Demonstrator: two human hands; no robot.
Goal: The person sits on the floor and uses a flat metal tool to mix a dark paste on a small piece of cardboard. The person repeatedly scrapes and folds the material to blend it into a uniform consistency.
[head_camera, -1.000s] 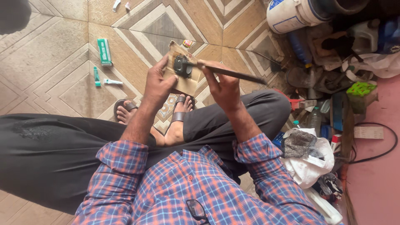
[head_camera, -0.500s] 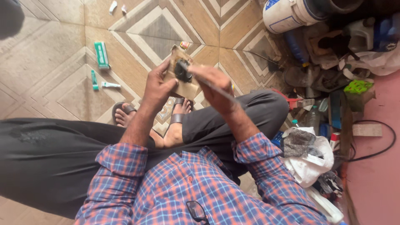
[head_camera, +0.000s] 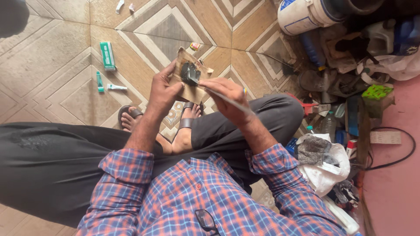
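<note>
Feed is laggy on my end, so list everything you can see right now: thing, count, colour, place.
cardboard piece: one, brown, held up in front of the knees
dark putty blob: one, black, on the cardboard
thin tool: one, grey, tip at the blob
carton: one, green and white, on the floor, upper left
tubes: two, one green, one white, on the floor below the carton
bucket: one, white, top right
cloth bag: one, white, right of the knee
cable: one, black, far right
left hand: holds the cardboard
right hand: grips the thin tool
</note>
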